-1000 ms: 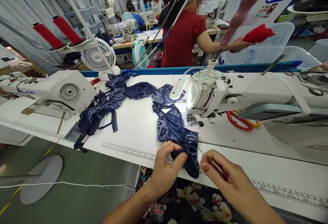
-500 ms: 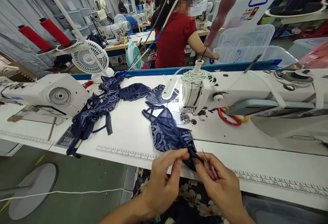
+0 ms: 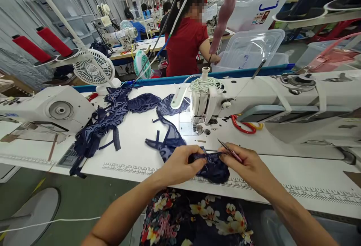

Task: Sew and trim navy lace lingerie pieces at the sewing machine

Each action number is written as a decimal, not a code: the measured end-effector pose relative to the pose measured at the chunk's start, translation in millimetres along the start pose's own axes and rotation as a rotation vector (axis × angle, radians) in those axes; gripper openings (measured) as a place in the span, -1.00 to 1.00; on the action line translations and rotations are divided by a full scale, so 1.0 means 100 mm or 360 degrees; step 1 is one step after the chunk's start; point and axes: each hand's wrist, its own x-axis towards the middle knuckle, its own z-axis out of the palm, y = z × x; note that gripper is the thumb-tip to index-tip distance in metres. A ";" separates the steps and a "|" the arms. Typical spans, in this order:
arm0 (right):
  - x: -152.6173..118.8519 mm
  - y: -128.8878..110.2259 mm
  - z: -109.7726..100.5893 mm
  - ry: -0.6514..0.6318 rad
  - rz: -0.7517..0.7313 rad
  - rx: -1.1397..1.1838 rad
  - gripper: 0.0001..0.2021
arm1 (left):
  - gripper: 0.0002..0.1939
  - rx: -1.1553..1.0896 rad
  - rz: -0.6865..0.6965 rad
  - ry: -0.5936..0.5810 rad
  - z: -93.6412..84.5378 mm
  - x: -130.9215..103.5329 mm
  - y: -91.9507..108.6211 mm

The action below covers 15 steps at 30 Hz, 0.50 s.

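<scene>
A navy lace bra piece (image 3: 216, 170) lies over the table's front edge, below the sewing machine's needle area. Its straps and mesh part spread to the upper left. My left hand (image 3: 180, 165) is closed, pinching the bra's edge between thumb and fingers. My right hand (image 3: 249, 163) pinches the same edge a little to the right and also holds slim, pointed thread snips (image 3: 229, 151), tip toward the upper left. The fabric between the two hands is drawn into a line, with the cup hanging below. Part of the piece is hidden behind my left hand.
The white sewing machine (image 3: 207, 103) stands just beyond my hands. More navy lace pieces (image 3: 104, 122) are heaped at the left, beside a second machine head (image 3: 56, 107). Red-handled scissors (image 3: 244, 126) lie under the machine arm. A co-worker in red (image 3: 186, 47) sits behind the table.
Both hands have moved up and farther onto the table with the bra piece. The piece has been turned, so its straps now point left. The snips stay in my right hand.
</scene>
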 end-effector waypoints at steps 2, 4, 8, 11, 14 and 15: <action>0.06 0.02 -0.02 -0.0081 0.0013 0.0099 -0.74 | -0.84 -0.0234 -0.0161 -0.0020 0.02 0.02 -0.04; 0.08 0.04 0.00 -0.0116 0.0027 0.0142 -0.73 | -0.79 -0.0405 -0.0192 0.0059 0.06 0.04 -0.10; 0.08 0.08 0.07 -0.0152 0.0030 0.0155 -0.73 | -0.73 -0.0547 -0.0267 0.0151 0.13 0.04 -0.18; 0.10 0.10 0.08 -0.0069 0.0064 0.0093 -0.74 | -0.69 -0.0544 -0.0290 0.0075 0.16 0.02 -0.21; 0.13 0.13 0.08 -0.0047 0.0086 0.0125 -0.74 | -0.68 -0.0590 -0.0273 0.0036 0.17 0.02 -0.23; 0.14 0.14 0.09 -0.0070 0.0078 0.0171 -0.73 | -0.69 -0.0611 -0.0269 0.0048 0.17 0.02 -0.24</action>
